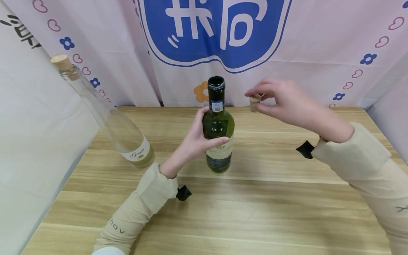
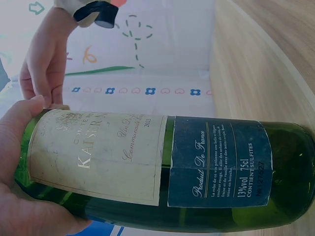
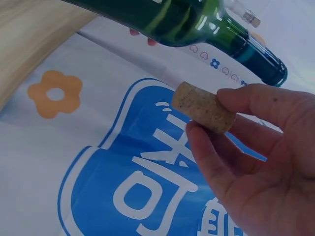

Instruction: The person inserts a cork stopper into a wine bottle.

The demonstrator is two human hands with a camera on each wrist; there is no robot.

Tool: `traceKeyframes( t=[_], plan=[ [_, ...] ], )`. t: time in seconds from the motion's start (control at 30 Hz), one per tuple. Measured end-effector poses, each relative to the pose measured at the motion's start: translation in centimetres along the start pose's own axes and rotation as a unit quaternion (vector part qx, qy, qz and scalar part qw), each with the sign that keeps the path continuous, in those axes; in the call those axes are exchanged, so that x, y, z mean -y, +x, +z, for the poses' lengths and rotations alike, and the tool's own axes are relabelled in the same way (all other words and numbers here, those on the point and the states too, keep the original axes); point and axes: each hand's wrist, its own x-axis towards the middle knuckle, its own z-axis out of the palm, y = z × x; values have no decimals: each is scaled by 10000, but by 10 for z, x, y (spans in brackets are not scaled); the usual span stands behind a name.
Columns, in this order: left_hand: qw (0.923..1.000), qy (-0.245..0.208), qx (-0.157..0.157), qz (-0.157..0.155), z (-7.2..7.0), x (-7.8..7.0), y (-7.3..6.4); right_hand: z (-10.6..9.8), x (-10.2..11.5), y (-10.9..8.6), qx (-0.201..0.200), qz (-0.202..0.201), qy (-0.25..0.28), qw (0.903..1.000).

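A green glass wine bottle [image 1: 219,124] stands upright on the wooden table, its dark mouth uncovered. My left hand [image 1: 194,141] grips it round the shoulder, thumb across the front. In the left wrist view the bottle's cream and dark blue labels [image 2: 220,162] face the camera. To the right of the bottle neck, above the table, my right hand [image 1: 280,101] pinches a short cork [image 3: 204,108] between thumb and fingers. The cork is apart from the bottle.
On the left stands a tall clear bottle [image 1: 111,120] with a cork stopper [image 1: 62,63] in its top. A pale printed cloth [image 1: 178,85] hangs behind the table [image 1: 255,212]. Black wrist mounts [image 1: 183,193] stick out from both sleeves.
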Motion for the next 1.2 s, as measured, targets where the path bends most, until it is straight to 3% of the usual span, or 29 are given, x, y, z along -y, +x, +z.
traceKeyframes(
  t=[0.4,0.53,0.73,1.0,1.2],
  plan=[
    [10000,-78,25,5,0,0,-1,-19,16,14,-795,-184,306,9962],
    [9999,-109,31,5,0,-1,-1,-21,23,19,-1252,-122,495,9908],
    [9999,-110,45,63,0,0,0,-20,30,27,-1810,-550,658,9797],
    [9998,-163,64,17,-1,0,0,-19,52,33,-2026,-1298,675,9683],
    [9998,-168,59,8,-1,0,0,-14,61,36,-1915,-1200,843,9705]
  ],
)
